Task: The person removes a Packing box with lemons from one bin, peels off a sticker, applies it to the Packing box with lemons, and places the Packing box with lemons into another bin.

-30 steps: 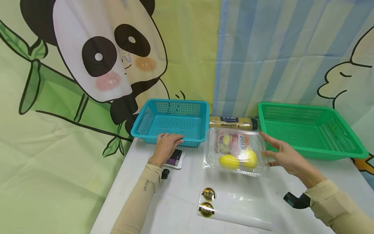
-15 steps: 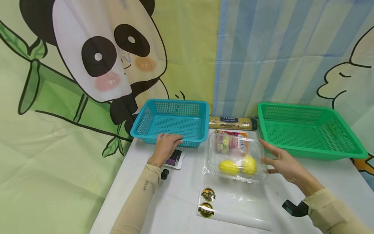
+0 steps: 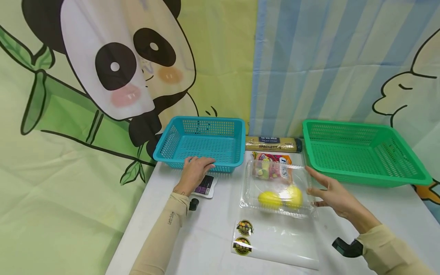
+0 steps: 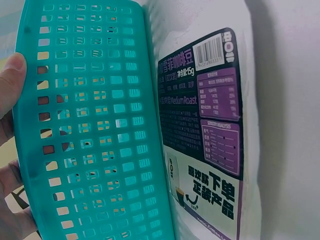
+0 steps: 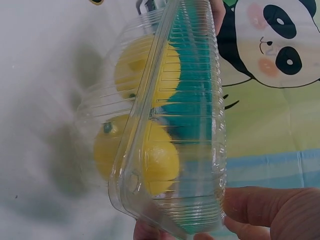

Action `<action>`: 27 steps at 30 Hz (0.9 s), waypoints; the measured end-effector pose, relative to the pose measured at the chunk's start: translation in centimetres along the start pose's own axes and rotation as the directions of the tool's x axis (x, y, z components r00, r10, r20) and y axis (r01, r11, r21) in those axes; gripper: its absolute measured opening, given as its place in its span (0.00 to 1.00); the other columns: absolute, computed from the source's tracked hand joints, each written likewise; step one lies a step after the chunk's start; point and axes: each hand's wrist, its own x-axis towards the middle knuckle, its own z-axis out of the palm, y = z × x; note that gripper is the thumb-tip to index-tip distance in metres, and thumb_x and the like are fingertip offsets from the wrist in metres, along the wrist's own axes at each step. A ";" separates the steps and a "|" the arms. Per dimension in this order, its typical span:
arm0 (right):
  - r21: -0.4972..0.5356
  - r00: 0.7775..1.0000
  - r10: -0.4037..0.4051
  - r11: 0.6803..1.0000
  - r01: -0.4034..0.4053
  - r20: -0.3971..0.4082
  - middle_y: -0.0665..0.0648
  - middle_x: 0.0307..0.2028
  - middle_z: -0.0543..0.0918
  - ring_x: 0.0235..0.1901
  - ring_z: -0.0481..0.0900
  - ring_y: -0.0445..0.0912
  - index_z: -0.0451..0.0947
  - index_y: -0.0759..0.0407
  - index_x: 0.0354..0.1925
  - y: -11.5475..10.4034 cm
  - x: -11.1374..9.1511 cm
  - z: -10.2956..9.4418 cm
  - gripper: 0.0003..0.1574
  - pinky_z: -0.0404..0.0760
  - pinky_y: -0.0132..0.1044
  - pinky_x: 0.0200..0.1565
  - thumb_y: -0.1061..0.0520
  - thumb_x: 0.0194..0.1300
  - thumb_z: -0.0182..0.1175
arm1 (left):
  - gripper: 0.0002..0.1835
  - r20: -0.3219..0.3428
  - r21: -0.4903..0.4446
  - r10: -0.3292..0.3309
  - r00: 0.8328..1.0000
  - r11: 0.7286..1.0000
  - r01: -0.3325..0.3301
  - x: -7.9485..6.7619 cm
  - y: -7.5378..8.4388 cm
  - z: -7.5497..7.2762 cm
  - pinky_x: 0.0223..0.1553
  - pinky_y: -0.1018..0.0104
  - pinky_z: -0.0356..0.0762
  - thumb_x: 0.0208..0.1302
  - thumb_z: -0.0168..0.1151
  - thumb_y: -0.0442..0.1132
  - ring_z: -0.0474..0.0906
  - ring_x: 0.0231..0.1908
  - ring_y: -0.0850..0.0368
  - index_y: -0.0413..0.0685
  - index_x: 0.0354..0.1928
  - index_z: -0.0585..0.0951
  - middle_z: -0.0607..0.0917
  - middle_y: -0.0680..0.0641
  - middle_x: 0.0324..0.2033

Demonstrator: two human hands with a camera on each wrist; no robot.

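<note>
My right hand [image 3: 338, 198] grips the right side of a clear plastic clamshell box [image 3: 249, 191], with the thumb and fingers at opposite faces of its edge. Two rounded yellow fruits [image 5: 137, 150] lie inside the closed box; they look like lemons. The box is held tilted over the table. My left hand [image 3: 195, 173] holds the front rim of a blue perforated basket [image 3: 237, 147], its fingers over the edge. Under that hand lies a flat white, black and purple coffee packet [image 4: 205, 110], right against the basket's front wall and partly hidden in the head view.
A spaghetti pack [image 3: 271, 144] lies between the blue basket and a green basket [image 3: 368, 152] at the back. A colourful snack bag [image 3: 285, 157] shows behind and through the box. In front lies a glossy sheet [image 3: 278, 244] with two round stickers. A printed curtain [image 3: 220, 68] hangs behind.
My right hand has brought the clear box down and toward me, which uncovers the top of the snack bag. The left hand stays on the basket rim.
</note>
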 end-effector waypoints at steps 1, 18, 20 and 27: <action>0.000 1.000 0.002 1.000 -0.002 -0.001 0.68 0.80 0.31 0.73 0.39 0.79 0.37 0.46 0.82 0.1 0.0 0.0 0.55 0.85 0.59 0.47 0.61 0.72 0.60 | 0.16 0.001 0.002 0.001 1.000 1.000 -0.001 0.0 0.0 0.0 0.67 0.37 0.62 0.71 0.60 0.50 0.83 0.51 0.46 0.59 0.57 0.86 0.89 0.52 0.51; 0.014 0.999 0.032 0.999 -0.032 0.018 0.69 0.80 0.30 0.72 0.47 0.80 0.36 0.46 0.82 1.4 0.5 0.2 0.56 0.85 0.59 0.48 0.60 0.71 0.61 | 0.17 -0.001 0.017 0.009 1.000 1.000 -0.009 0.2 -0.1 0.1 0.66 0.37 0.64 0.71 0.58 0.51 0.83 0.49 0.47 0.60 0.56 0.86 0.89 0.53 0.49; 0.015 0.999 0.031 0.999 -0.032 0.022 0.69 0.80 0.31 0.71 0.48 0.80 0.37 0.46 0.82 1.5 0.6 0.2 0.56 0.85 0.59 0.48 0.60 0.71 0.61 | 0.17 0.001 0.016 0.008 1.000 1.000 -0.008 0.2 -0.1 0.1 0.66 0.37 0.64 0.72 0.58 0.51 0.83 0.49 0.47 0.60 0.56 0.86 0.90 0.53 0.49; 0.004 1.000 0.013 1.000 -0.013 0.027 0.69 0.80 0.32 0.70 0.53 0.80 0.38 0.45 0.82 1.9 0.6 0.6 0.53 0.85 0.58 0.48 0.62 0.73 0.58 | 0.16 -0.009 0.012 0.013 1.000 1.000 -0.013 0.2 -0.1 0.1 0.66 0.37 0.63 0.72 0.59 0.50 0.84 0.50 0.47 0.58 0.56 0.86 0.90 0.52 0.49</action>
